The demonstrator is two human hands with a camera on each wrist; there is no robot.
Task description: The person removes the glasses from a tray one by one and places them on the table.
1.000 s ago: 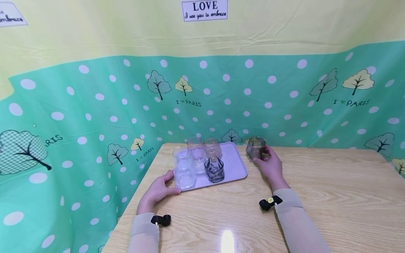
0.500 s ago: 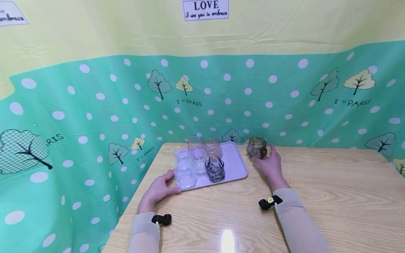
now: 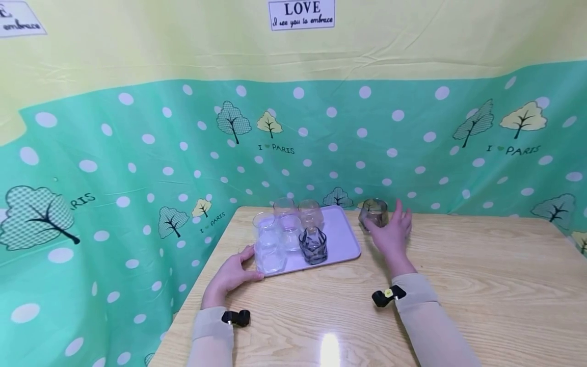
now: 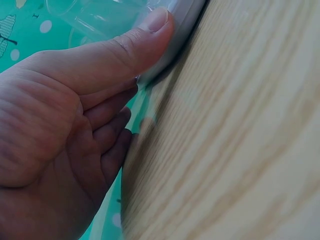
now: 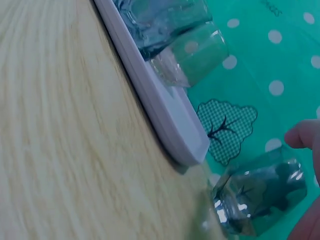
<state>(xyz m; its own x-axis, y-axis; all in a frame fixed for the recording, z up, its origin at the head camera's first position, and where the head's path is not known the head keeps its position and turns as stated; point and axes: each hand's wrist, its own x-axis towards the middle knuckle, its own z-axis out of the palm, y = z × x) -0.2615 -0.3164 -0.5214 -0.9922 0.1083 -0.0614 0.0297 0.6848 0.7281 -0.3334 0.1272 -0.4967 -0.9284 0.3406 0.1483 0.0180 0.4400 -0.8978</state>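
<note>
A lilac tray (image 3: pixel 341 239) lies on the wooden table, bearing several clear glasses (image 3: pixel 270 255) at its left and a dark grey faceted glass (image 3: pixel 313 246) near its front edge. My left hand (image 3: pixel 231 272) grips the tray's front left corner; in the left wrist view its thumb (image 4: pixel 125 52) lies on the rim. Right of the tray, a smoky glass (image 3: pixel 373 211) stands upright on the table. My right hand (image 3: pixel 392 234) is beside it with spread fingers, the thumb partly in front of the glass. In the right wrist view a finger (image 5: pixel 302 134) stands apart from this glass (image 5: pixel 260 195).
A green dotted curtain (image 3: pixel 348 153) hangs right behind the table's back edge and along its left side. The wooden tabletop (image 3: pixel 481 285) extends to the right and toward me.
My right hand has loosened from the smoky glass, its fingers lifting and spreading to the right. The glass stays in place. My left hand keeps its hold on the tray.
</note>
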